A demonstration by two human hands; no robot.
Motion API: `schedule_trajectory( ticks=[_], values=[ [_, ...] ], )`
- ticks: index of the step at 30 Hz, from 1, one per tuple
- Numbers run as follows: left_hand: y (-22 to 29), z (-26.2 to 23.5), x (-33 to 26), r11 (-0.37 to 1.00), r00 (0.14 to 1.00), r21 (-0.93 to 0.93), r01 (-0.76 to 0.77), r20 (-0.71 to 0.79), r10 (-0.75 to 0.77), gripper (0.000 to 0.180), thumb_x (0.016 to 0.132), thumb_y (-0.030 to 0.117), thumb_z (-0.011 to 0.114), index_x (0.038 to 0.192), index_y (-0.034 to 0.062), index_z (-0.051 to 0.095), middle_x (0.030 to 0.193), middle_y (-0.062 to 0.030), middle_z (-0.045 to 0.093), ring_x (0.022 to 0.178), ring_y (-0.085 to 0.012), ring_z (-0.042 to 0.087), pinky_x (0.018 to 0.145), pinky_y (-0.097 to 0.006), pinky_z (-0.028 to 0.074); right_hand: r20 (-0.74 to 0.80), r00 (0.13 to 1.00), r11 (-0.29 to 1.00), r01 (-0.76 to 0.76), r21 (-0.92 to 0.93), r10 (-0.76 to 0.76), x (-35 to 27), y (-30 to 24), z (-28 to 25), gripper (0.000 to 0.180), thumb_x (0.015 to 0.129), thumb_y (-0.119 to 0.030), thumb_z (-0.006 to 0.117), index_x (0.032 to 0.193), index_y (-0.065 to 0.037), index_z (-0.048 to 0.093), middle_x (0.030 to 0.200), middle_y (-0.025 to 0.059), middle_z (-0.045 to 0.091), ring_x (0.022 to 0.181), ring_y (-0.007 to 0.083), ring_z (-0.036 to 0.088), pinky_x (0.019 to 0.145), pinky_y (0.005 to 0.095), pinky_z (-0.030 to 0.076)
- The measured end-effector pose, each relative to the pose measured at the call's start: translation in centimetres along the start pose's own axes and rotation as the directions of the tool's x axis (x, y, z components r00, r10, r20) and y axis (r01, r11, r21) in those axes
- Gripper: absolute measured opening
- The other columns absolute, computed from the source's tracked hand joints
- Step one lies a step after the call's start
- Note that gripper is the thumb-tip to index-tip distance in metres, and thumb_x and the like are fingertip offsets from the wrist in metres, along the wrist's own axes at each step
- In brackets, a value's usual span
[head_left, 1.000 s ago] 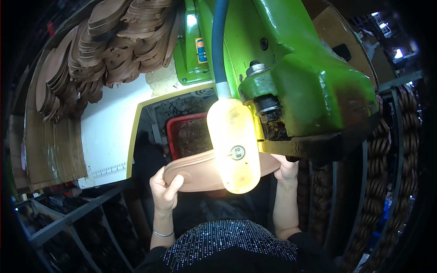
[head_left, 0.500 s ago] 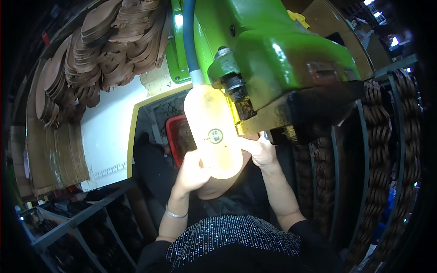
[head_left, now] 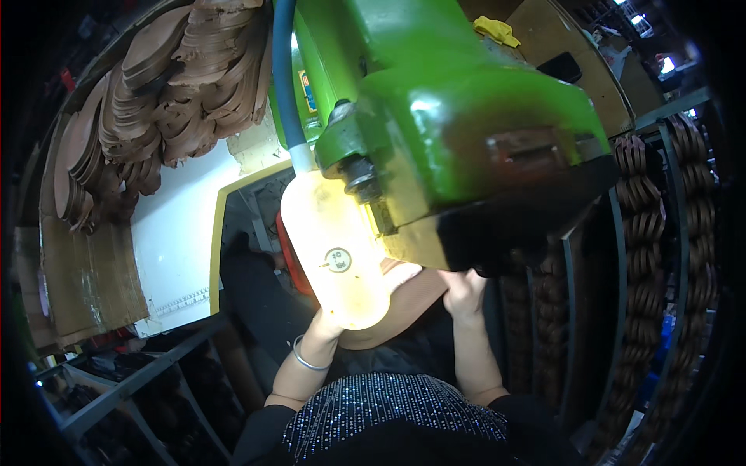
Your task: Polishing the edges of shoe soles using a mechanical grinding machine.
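Observation:
A brown sole-shaped piece [head_left: 418, 301] is held below the head of a green machine [head_left: 482, 101], partly covered by a bright, rounded lamp [head_left: 334, 225]. My right hand [head_left: 465, 295] is closed on the piece's right end, thumb and fingers pinching its edge just under the dark machine head. At the piece's left end is my left hand [head_left: 326, 322], with a silver bangle on the wrist. The lamp hides its fingers, so their grip does not show. Where the piece meets the machine is also hidden.
Stacks of brown soles [head_left: 132, 101] lie at the left beside a white tabletop [head_left: 175, 256] with a yellow edge. A red bin [head_left: 291, 252] sits below. Racks [head_left: 641, 256] of brown soles stand right; a metal rack [head_left: 140, 373] stands lower left. A yellow cloth [head_left: 497, 31] lies behind.
The view has shifted, so lamp and machine appear lower and to the left. The piece has swung, with more of its right side showing. My left hand has slipped mostly behind the lamp.

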State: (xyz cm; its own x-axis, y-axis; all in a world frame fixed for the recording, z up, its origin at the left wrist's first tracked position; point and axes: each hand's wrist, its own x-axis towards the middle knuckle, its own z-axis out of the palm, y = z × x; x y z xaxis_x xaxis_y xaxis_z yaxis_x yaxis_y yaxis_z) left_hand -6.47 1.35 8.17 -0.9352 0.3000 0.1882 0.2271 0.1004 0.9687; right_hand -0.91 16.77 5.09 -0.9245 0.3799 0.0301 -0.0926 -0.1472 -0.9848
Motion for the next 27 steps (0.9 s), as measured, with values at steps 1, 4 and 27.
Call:
schedule_trajectory(
  ticks=[1, 4, 27],
  values=[
    [0.1, 0.0, 0.2, 0.983, 0.989, -0.135, 0.124, 0.093, -0.112, 0.025, 0.077, 0.008, 0.071, 0.098, -0.0017, 0.061, 0.093, -0.0092, 0.064, 0.086, -0.0194, 0.061, 0.077, -0.029, 0.049, 0.024, 0.999, 0.999, 0.032, -0.035, -0.031, 1.0, -0.6, -0.1, 0.035, 0.080, -0.008, 0.067, 0.109, 0.004, 0.052, 0.090, 0.0038, 0.061, 0.082, 0.0093, 0.058, 0.077, 0.0226, 0.045],
    [-1.2, 0.0, -0.9, 0.946, 0.960, -0.207, 0.250, 0.177, -0.215, 0.023, 0.078, 0.006, 0.069, 0.099, -0.0013, 0.061, 0.092, -0.0102, 0.064, 0.084, -0.0203, 0.062, 0.077, -0.030, 0.049, 0.037, 0.994, 0.992, 0.109, -0.057, -0.107, 1.7, 0.2, -0.8, 0.033, 0.080, -0.004, 0.065, 0.109, 0.003, 0.051, 0.092, 0.0031, 0.060, 0.079, 0.0061, 0.055, 0.075, 0.0209, 0.044],
    [-1.1, -1.5, -1.4, 0.999, 1.000, 0.027, -0.022, 0.008, 0.022, 0.023, 0.073, 0.004, 0.063, 0.092, -0.0080, 0.063, 0.085, -0.0137, 0.068, 0.078, -0.0201, 0.067, 0.072, -0.029, 0.052, -0.028, 1.000, 1.000, -0.014, 0.002, 0.014, -0.7, 2.1, 1.7, 0.026, 0.081, -0.002, 0.066, 0.099, 0.002, 0.049, 0.094, 0.0059, 0.058, 0.081, 0.0065, 0.055, 0.073, 0.0202, 0.045]
  ],
)
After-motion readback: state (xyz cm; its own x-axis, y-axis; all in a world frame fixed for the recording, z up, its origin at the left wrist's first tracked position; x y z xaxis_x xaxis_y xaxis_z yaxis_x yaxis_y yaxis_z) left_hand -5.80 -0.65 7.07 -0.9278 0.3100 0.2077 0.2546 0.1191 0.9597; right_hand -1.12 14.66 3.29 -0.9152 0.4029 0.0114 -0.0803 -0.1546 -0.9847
